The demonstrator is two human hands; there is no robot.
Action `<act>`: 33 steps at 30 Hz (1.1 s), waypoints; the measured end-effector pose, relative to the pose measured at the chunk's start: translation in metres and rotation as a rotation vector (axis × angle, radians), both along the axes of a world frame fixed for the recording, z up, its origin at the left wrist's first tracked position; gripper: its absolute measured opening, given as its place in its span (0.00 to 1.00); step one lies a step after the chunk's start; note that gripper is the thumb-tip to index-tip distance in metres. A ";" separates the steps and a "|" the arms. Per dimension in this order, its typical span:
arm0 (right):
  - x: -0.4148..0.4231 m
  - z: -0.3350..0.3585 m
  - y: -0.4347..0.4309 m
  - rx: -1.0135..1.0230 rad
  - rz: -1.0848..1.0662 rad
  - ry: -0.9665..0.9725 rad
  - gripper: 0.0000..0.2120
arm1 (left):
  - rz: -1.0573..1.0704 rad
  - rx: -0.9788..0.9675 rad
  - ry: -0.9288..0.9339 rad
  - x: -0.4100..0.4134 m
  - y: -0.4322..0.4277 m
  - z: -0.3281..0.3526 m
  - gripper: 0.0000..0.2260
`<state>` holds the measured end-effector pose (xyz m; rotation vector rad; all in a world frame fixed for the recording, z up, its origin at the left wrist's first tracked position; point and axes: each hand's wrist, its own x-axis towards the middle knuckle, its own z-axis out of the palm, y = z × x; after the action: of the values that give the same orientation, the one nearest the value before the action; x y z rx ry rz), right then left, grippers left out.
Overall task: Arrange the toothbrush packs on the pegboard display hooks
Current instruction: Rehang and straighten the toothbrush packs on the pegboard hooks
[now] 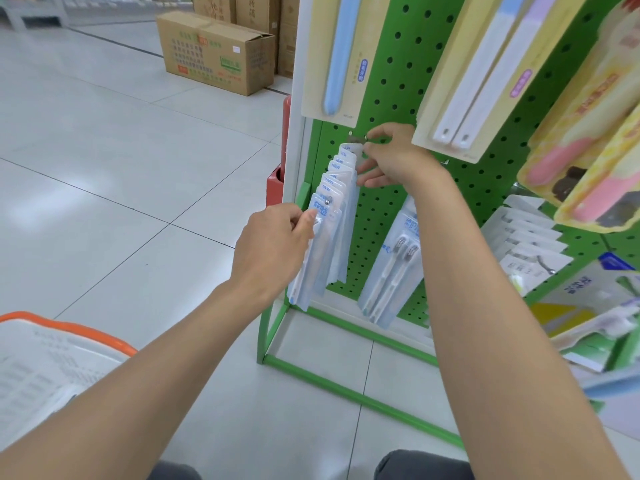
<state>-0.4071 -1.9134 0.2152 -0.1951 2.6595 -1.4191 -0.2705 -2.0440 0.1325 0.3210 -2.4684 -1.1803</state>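
The hook [358, 137] is mostly hidden by the row of toothbrush packs [337, 181] hanging near the pegboard's [398, 81] lower left edge. An orange-rimmed basket [69, 328], cut off by the frame, holds blurred white sheets. The left hand [273, 244] pinches the front pack [323, 220]. The right hand [394, 161] pinches the hook's base.

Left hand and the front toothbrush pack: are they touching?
Touching: the head view shows the left hand pinching the upper edge of the front toothbrush pack.
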 end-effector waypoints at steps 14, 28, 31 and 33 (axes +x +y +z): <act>-0.006 -0.006 -0.002 0.343 0.036 0.211 0.13 | -0.040 0.033 -0.021 0.004 -0.002 -0.002 0.18; -0.020 -0.014 -0.018 0.330 -0.137 0.250 0.06 | -0.040 0.075 0.000 0.002 0.004 0.001 0.18; -0.018 -0.016 -0.023 0.325 -0.118 0.257 0.08 | -0.042 0.080 -0.008 0.002 0.004 -0.001 0.18; -0.017 -0.017 -0.025 0.324 -0.129 0.264 0.07 | -0.044 0.078 -0.013 0.002 0.006 -0.001 0.17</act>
<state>-0.4239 -1.9384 0.1981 -0.1926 3.1221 -1.0297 -0.2686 -2.0382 0.1318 0.2983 -2.4561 -1.2986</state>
